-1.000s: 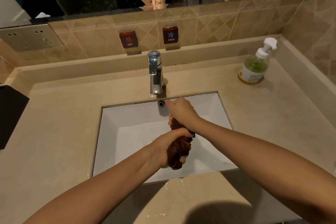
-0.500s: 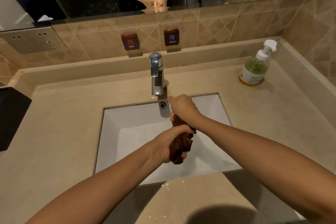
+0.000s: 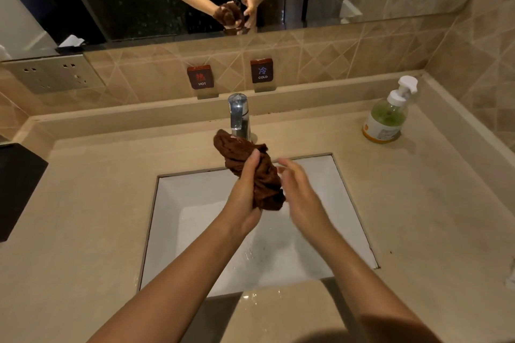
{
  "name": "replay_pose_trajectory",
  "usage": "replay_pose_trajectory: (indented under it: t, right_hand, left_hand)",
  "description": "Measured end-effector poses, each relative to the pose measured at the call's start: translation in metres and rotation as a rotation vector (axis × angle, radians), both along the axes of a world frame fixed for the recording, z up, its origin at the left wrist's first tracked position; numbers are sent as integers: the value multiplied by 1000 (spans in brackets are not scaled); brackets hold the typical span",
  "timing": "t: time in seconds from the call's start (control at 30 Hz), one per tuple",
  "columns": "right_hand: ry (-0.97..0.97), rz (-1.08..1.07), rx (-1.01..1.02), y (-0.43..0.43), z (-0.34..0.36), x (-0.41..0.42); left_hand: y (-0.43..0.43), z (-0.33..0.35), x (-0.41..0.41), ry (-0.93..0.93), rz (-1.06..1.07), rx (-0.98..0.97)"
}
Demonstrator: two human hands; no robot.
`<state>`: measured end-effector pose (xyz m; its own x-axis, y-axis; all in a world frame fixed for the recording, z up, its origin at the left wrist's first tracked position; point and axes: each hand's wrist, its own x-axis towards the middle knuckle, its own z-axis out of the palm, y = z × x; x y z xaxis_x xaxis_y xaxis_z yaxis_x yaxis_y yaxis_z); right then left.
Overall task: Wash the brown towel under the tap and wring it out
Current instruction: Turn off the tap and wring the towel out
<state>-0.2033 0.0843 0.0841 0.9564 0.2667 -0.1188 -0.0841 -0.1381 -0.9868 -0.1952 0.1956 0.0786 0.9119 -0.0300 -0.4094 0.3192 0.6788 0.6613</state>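
Note:
The brown towel (image 3: pixel 250 167) is twisted into a rope and stands tilted over the back of the white sink (image 3: pixel 178 195). My left hand (image 3: pixel 245 192) grips its lower half, thumb across the front. Its upper end reaches up in front of the chrome tap (image 3: pixel 238 114), from which no water runs. My right hand (image 3: pixel 299 189) is beside the towel on the right, fingers straight and spread, holding nothing. The mirror shows the same pose.
A green soap pump bottle (image 3: pixel 387 117) stands at the back right of the beige counter (image 3: pixel 418 203). HOT (image 3: pixel 200 77) and COLD (image 3: pixel 261 71) signs sit on the tiled wall behind the tap. A black object (image 3: pixel 16 184) lies at the left edge. Water drops wet the counter's front edge.
Both hands gripped the twisted towel low in the sink. My right hand has let go and opened, and my left hand has lifted the towel toward the tap.

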Motion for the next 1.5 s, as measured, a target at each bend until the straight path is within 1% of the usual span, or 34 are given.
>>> replay_pose_trajectory:
  t: [0.03,0.07,0.13,0.23,0.37,0.43,0.5,0.6,0.77,0.93,1.03,1.1,1.2,1.3,1.33,1.37,1.4,1.43,1.47,1.5]
  right_hand:
    - [-18,5,21,7,-3,-11]
    - [-43,-42,19,14,-5,-17]
    - [-70,-225,11,25,-5,-14]
    - [-116,-448,54,30,-2,-1]
    - [-84,-512,1,33,-1,10]
    - [-59,-513,-71,32,-3,15]
    - [-65,-479,-176,28,-4,19]
    - [-33,-376,-258,23,-9,20]
    - [21,-194,-371,18,-11,24]
    - [38,-118,-342,16,-12,26]
    - [-51,-133,-332,13,-10,26]
    - [-129,-135,-338,5,-6,29]
    - [-145,-109,-374,-12,2,37]
    - [-180,58,-328,-28,4,41]
    - [-216,149,-342,-31,5,42]
    - [-257,250,-372,-32,7,42]
    - [-296,345,-410,-31,9,43]
    - [-329,418,-439,-27,11,44]
    - [-342,455,-456,-23,13,44]
    - [-333,458,-462,-19,16,46]
  left_hand:
    - [-4,0,2,-18,21,-12]
    - [-10,1,2,-34,24,-35]
    - [-20,0,1,-57,5,-68]
    - [-26,0,1,-54,11,7]
    - [-27,4,5,-93,148,135]
    - [-26,4,3,-97,167,199]
    - [-23,1,0,-84,170,259]
    - [-16,-8,-4,-64,153,291]
    - [-8,-19,-7,-43,129,203]
    - [-1,-22,-6,-81,95,155]
    - [1,-19,-5,-115,31,114]
    - [9,-17,-9,-149,-59,23]
    - [33,-22,-18,-184,-221,-219]
    - [55,-23,-19,-231,-462,-433]
    - [57,-19,-17,-182,-519,-479]
    - [56,-13,-16,-106,-569,-469]
    - [54,-9,-13,-33,-618,-374]
    - [50,-4,-11,6,-671,-230]
    - [46,0,-8,28,-711,-73]
    - [42,3,-6,29,-760,45]
